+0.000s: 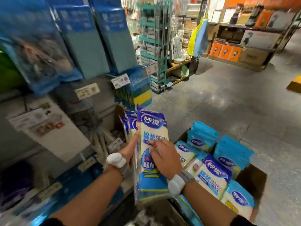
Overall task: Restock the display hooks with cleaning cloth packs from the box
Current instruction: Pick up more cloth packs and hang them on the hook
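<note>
Fingers (158, 145) either side of cloth packs (154, 128)

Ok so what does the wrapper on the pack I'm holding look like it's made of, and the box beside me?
The held pack: thin glossy plastic film by the look; it glints, and pale cloth seems to show through a clear part. The box: probably brown cardboard, matt, with a plain folded flap; blur hides any fluting.

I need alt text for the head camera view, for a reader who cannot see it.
A person's left hand and right hand hold a stack of cleaning cloth packs upright before a store display. More packs fill the open cardboard box at lower right.
</note>
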{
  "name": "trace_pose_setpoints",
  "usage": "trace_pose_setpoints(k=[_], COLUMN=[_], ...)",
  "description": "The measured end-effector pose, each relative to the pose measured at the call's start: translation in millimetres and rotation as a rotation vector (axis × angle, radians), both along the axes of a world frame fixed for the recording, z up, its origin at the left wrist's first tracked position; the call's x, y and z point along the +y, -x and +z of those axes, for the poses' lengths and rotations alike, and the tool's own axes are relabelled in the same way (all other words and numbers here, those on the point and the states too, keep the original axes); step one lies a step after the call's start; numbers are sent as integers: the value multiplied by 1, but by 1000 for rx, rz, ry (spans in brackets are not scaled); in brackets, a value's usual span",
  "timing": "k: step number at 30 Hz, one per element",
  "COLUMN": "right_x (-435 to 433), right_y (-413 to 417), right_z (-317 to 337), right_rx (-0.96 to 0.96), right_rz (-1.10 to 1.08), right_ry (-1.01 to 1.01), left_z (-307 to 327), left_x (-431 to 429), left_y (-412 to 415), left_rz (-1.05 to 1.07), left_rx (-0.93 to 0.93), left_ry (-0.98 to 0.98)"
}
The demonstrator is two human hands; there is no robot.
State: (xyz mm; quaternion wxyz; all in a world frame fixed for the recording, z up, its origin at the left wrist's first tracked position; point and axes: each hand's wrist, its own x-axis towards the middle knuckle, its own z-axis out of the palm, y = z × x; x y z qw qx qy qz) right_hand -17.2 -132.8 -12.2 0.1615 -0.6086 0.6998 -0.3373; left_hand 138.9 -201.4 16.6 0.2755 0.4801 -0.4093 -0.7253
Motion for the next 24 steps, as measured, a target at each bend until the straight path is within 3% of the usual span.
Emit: trace_pose_setpoints(k=[2,5,8,12,17,21,24], right_x=[-1,-5,-13,-32,-51,-49,-37], right_y=[-13,-44,-64,-84,-124,-173,-211], right_z=[5,19,27,26,44,48,51], right_rx=[-41,-54,-193,-473,-995,-940,-1132], right_rz=[57,190,202,34,132,260,299], right_ry=[-17,-33,-75,-125,-468,-559,-559], left_z=[2,-10,-26,-3,10,12,13], left_x=[6,5,-3,23,55,82,96], left_y=[-19,-60,-99,-143,-194,-244,-278], left_rz=[42,271,309,318,286,243,216], left_rx=[-49,-223,-306,-261,-155,-15,61], left_ry=[31,37,10,-88,-111,-166,-124])
